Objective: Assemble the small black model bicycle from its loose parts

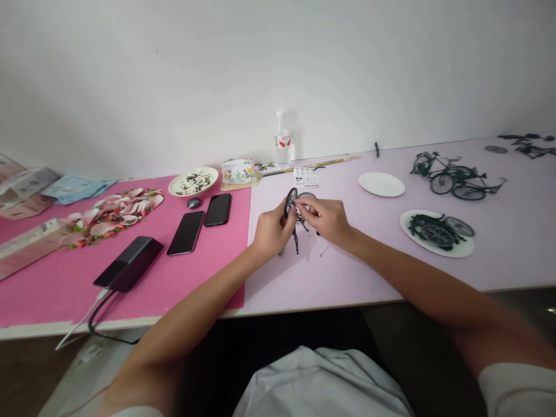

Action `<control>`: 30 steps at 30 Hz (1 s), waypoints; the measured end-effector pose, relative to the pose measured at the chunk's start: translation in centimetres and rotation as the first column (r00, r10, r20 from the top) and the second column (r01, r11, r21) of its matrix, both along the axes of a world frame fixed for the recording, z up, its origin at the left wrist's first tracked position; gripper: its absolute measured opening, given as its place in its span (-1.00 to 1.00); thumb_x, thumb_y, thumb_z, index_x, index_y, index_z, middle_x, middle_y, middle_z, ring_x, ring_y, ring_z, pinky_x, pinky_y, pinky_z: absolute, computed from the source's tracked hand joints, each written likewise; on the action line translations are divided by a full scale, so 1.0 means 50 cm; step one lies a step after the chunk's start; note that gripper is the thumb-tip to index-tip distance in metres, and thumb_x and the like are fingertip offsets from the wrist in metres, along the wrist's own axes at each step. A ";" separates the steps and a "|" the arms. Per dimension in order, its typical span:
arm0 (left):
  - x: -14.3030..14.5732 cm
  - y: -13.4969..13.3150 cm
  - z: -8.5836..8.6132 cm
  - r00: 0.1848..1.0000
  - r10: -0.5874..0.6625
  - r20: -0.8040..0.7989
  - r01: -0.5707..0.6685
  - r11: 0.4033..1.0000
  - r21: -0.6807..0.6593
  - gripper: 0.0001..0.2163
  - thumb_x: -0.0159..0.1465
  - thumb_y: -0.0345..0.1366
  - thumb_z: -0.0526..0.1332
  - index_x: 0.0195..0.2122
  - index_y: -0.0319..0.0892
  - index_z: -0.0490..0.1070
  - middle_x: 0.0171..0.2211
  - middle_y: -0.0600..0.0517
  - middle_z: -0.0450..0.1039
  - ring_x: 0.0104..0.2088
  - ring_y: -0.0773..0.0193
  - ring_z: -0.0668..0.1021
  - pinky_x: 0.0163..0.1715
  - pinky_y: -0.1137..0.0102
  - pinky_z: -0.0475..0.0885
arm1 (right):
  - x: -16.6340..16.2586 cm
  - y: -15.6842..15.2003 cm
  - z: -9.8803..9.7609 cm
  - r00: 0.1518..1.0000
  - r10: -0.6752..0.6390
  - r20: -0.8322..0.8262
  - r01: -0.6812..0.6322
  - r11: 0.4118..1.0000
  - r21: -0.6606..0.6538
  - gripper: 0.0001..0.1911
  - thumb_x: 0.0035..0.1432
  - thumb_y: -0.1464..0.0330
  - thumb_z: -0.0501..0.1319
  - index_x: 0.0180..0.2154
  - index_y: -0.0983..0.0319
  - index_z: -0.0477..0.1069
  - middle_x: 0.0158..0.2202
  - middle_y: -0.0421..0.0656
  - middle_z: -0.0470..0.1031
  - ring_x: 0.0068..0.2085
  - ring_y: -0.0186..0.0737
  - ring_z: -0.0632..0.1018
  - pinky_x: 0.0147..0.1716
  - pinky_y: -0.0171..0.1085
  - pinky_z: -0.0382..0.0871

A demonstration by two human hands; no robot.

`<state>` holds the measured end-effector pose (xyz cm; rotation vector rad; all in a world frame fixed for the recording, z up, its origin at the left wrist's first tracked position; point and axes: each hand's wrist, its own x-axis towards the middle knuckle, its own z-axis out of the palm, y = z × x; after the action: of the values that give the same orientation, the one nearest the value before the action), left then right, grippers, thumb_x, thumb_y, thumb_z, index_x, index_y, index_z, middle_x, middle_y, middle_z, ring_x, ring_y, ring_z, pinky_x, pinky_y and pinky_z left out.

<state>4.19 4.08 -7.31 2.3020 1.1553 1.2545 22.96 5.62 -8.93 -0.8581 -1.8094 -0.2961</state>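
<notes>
A plain, greyish-white wall [217, 75] rises behind a long, flat table [512, 249] with a pale lilac top. A smooth, bright pink covering [204, 289] spreads over the table's left part, ending in a straight line against the lilac. Along the table's near side runs a thin, pale edge [324, 308]. Below the table's left end shows a dark brown floor [26, 376], with a pale grey, mottled strip [65, 382] beside it; below its right end lies deep shadow. Soft, diffuse light falls on the wall above the table
</notes>
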 end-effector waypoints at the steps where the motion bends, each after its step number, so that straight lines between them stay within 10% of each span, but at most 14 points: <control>1: 0.000 0.002 0.001 1.000 -0.012 0.023 0.013 1.000 -0.028 -0.67 0.52 -0.11 0.10 -0.11 -0.26 0.55 -0.61 0.15 0.34 -0.61 0.41 0.36 -0.49 0.48 0.25 | 0.005 0.006 -0.001 0.999 -0.022 0.048 0.021 0.999 0.029 -0.73 0.49 0.27 0.19 -0.19 0.17 0.65 -0.62 -0.28 0.48 -0.58 -0.36 0.44 -0.51 -0.32 0.28; 6: 0.000 0.012 0.000 0.992 -0.031 0.119 0.054 0.979 -0.196 -0.62 0.47 -0.04 0.14 -0.42 -0.17 0.36 -0.62 0.11 0.35 -0.57 0.35 0.47 -0.55 0.49 0.26 | 0.021 0.021 -0.003 0.978 -0.028 0.205 0.018 0.999 0.050 -0.74 0.49 0.31 0.18 -0.19 0.16 0.66 -0.49 -0.22 0.62 -0.49 -0.34 0.54 -0.47 -0.32 0.31; 12: 0.002 0.014 0.003 0.980 -0.061 0.189 0.124 0.930 -0.346 -0.67 0.44 -0.01 0.17 -0.31 -0.17 0.43 -0.63 0.15 0.34 -0.59 0.30 0.55 -0.59 0.50 0.29 | 0.022 0.026 -0.007 0.972 -0.054 0.227 0.047 0.998 0.036 -0.71 0.51 0.31 0.16 -0.21 0.17 0.65 -0.52 -0.23 0.60 -0.54 -0.36 0.49 -0.51 -0.33 0.25; 30: 0.004 0.003 0.009 0.996 -0.018 0.082 0.035 0.977 -0.210 -0.65 0.46 -0.15 0.10 -0.48 -0.15 0.29 -0.63 0.09 0.38 -0.59 0.36 0.39 -0.53 0.45 0.19 | 0.004 0.020 -0.015 0.981 -0.077 0.177 0.058 0.993 0.107 -0.76 0.47 0.36 0.20 -0.25 0.21 0.61 -0.66 -0.30 0.43 -0.62 -0.38 0.40 -0.55 -0.33 0.17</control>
<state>4.40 4.22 -6.84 2.0875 1.1658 1.1429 23.16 6.62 -9.69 -0.8448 -1.9175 -0.5197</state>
